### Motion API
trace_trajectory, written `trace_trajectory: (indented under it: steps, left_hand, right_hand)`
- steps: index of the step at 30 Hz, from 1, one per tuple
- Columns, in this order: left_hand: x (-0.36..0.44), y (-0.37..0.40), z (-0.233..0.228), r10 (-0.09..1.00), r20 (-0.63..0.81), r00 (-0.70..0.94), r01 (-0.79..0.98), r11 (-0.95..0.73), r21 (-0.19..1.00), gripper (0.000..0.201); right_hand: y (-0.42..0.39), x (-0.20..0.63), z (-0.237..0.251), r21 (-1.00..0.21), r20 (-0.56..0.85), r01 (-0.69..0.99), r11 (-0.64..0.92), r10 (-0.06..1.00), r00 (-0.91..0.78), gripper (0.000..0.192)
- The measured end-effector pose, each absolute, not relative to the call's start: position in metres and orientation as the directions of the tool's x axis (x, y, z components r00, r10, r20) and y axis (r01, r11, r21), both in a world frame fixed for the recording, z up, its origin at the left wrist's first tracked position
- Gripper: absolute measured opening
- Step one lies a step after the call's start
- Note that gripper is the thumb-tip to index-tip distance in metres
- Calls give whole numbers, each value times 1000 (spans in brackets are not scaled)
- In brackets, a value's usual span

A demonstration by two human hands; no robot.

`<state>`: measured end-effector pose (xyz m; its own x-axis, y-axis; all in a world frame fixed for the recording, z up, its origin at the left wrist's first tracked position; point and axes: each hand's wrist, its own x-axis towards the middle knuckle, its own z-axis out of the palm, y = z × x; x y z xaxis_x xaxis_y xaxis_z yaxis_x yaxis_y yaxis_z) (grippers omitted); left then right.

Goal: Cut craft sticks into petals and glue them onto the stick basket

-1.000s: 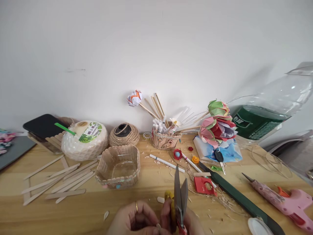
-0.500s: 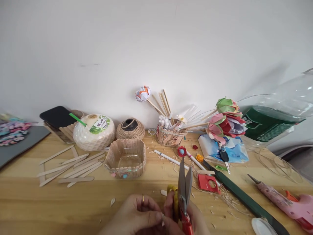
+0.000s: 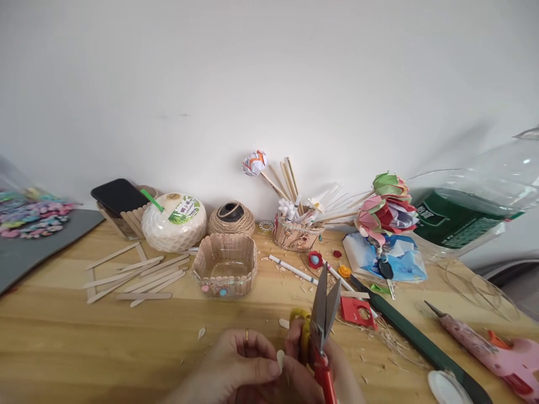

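At the bottom centre my right hand [image 3: 337,376] grips red-handled scissors [image 3: 324,314], blades pointing up and slightly apart. My left hand [image 3: 240,365], a ring on one finger, pinches a small pale piece of wooden stick [image 3: 280,359] right beside the scissors. Both hands are above the wooden table [image 3: 63,342]. Several popsicle sticks [image 3: 135,278] lie loose to the left. A small basket walled with sticks [image 3: 225,272] stands just beyond my hands.
Along the wall stand a white coconut container [image 3: 174,227], a twine ball [image 3: 231,219], a stick holder with paper flowers [image 3: 295,233] and a paper bouquet [image 3: 387,210]. A pink glue gun [image 3: 497,348], a dark ruler [image 3: 421,345] and a plastic bottle [image 3: 471,213] lie right.
The view has shifted left, so everything on the table appears further right. The scissors have tilted a little to the right, and the pale stick piece now shows between my left fingertips.
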<state>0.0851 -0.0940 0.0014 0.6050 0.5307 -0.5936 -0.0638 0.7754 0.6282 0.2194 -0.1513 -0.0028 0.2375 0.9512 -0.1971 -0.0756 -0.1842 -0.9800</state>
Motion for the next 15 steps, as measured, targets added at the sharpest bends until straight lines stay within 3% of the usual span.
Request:
trace_trajectory:
  steps: [7,11,15]
  left_hand:
    - [84,-93,0,602,-568,560,-26,699,715,32]
    - [81,-89,7,693,-498,522,-103,630,770,31]
    - [76,-83,19,790,-418,449,-172,536,827,30]
  right_hand:
    - [-149,221,-7,-982,-188,-42,-184,961,205,37]
    - [-147,229,-9,-992,-124,2,-124,990,71,43]
    - [-147,234,-5,-980,-179,92,-176,983,-27,54]
